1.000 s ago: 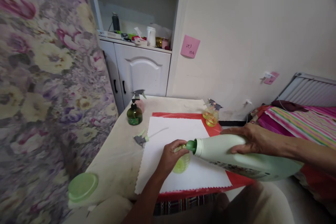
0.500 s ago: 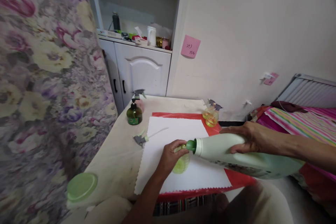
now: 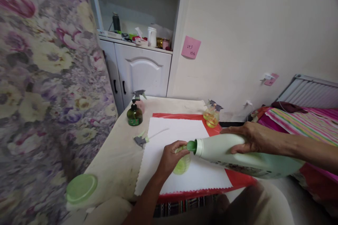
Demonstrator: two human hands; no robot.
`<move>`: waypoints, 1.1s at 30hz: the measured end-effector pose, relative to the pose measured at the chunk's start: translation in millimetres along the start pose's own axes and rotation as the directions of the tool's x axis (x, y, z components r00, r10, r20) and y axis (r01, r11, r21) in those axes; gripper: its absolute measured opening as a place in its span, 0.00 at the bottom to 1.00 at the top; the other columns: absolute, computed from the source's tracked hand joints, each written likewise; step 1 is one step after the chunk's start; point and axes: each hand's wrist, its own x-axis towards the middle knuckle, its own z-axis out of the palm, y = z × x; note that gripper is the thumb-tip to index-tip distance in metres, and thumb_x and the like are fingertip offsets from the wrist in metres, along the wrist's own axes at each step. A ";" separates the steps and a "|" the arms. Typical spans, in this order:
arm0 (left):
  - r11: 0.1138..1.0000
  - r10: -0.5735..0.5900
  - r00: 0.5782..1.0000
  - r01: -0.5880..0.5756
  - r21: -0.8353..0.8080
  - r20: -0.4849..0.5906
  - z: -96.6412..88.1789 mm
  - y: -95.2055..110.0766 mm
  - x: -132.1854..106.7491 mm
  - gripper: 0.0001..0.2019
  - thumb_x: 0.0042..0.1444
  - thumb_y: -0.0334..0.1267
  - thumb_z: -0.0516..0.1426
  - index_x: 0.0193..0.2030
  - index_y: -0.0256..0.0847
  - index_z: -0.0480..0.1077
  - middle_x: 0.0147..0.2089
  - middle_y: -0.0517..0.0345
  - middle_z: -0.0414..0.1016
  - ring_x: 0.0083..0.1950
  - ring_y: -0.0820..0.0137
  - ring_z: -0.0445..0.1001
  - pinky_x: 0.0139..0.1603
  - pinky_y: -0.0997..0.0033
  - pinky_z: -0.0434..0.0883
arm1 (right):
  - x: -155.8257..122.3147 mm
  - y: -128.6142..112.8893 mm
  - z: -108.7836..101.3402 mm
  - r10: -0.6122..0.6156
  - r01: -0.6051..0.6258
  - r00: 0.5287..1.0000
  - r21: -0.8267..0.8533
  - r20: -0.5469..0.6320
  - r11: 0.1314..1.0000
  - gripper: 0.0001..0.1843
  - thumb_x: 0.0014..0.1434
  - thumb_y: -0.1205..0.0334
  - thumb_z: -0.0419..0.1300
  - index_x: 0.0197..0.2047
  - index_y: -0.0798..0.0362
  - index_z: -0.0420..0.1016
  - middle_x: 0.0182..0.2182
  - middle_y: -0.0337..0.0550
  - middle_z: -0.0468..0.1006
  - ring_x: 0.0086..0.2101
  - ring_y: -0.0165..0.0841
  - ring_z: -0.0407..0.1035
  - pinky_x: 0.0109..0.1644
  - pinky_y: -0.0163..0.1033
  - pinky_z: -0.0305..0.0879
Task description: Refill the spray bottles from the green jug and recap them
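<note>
My right hand (image 3: 250, 137) grips a large pale green detergent jug (image 3: 237, 156), tipped nearly flat with its green spout (image 3: 192, 146) at the mouth of a small yellow-green bottle (image 3: 182, 163). My left hand (image 3: 171, 157) is wrapped round that small bottle, which stands on a white cloth (image 3: 174, 130) over a red mat (image 3: 239, 179). A loose grey spray head (image 3: 141, 140) with its tube lies on the cloth's left edge.
A dark green spray bottle (image 3: 134, 114) stands at the table's back left, two small yellow spray bottles (image 3: 212, 117) at the back right. A green lid (image 3: 81, 187) lies at the front left corner. Floral curtain (image 3: 39, 77) left, white cabinet (image 3: 139, 72) behind, striped bedding (image 3: 303, 121) right.
</note>
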 end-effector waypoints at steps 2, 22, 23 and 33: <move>1.000 -0.002 1.000 0.002 -0.001 -0.001 -0.1 -0.7 0.3 0.09 0.47 0.37 0.64 0.38 0.42 0.77 0.39 0.57 0.81 0.44 0.63 0.77 0.48 0.68 0.68 | 0.0 1.6 1.0 0.006 -0.006 1.000 -0.010 0.001 1.000 0.34 0.56 0.42 0.59 0.61 0.51 0.68 0.32 0.48 0.82 0.32 0.42 0.76 0.31 0.38 0.66; 1.000 -0.020 1.000 0.020 -0.023 0.002 -0.2 2.2 1.0 0.11 0.47 0.38 0.64 0.39 0.41 0.77 0.40 0.54 0.82 0.45 0.61 0.77 0.49 0.65 0.71 | 0.3 6.3 3.6 -0.007 0.007 1.000 0.011 -0.010 1.000 0.36 0.55 0.39 0.59 0.60 0.52 0.69 0.31 0.45 0.82 0.29 0.38 0.75 0.30 0.35 0.67; 0.999 -0.020 1.000 0.020 -0.025 0.001 0.0 2.1 1.1 0.11 0.47 0.38 0.64 0.39 0.41 0.77 0.40 0.54 0.82 0.45 0.61 0.77 0.49 0.64 0.71 | 0.2 5.9 3.2 -0.010 0.010 1.000 0.019 -0.011 1.000 0.36 0.54 0.39 0.59 0.60 0.52 0.69 0.31 0.45 0.82 0.29 0.38 0.75 0.30 0.35 0.67; 1.000 -0.002 1.000 0.002 -0.024 0.007 -1.0 -5.3 2.1 0.11 0.48 0.39 0.65 0.40 0.42 0.78 0.42 0.54 0.82 0.47 0.60 0.78 0.50 0.65 0.71 | -1.2 3.2 2.5 -0.009 0.009 1.000 0.004 -0.022 1.000 0.35 0.56 0.40 0.58 0.59 0.55 0.70 0.29 0.47 0.80 0.26 0.36 0.71 0.27 0.35 0.64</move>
